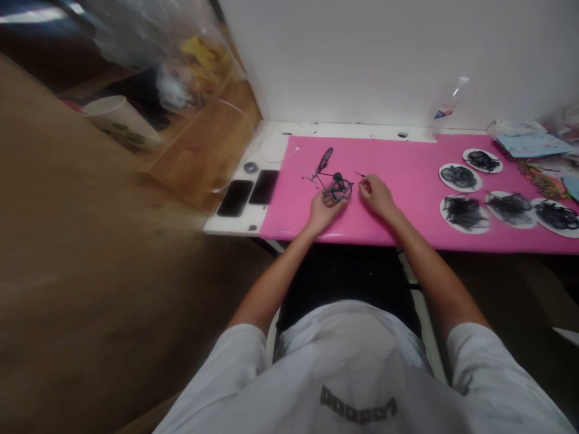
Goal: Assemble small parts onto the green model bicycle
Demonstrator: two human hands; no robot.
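A small black model bicycle (320, 178) is tilted over the pink table cover (312, 220). My left hand (326, 210) is closed around its lower right end, by the wheel with spokes. The other wheel (324, 159) points up and away from me. Just to the right, my right hand (375, 191) is closed in a pinch on a thin dark stick-like piece (359, 174), whose tip sticks out toward the bicycle. What kind of piece it is, I cannot make out. A small gap separates the right fingers from the bicycle.
Several white plates (460, 178) with black parts stand at the right, near plastic packets (534, 144). A clear bottle (447, 105) stands at the back by the white wall. Two dark phones (235, 198) and a round dark object (250, 167) lie at the left edge.
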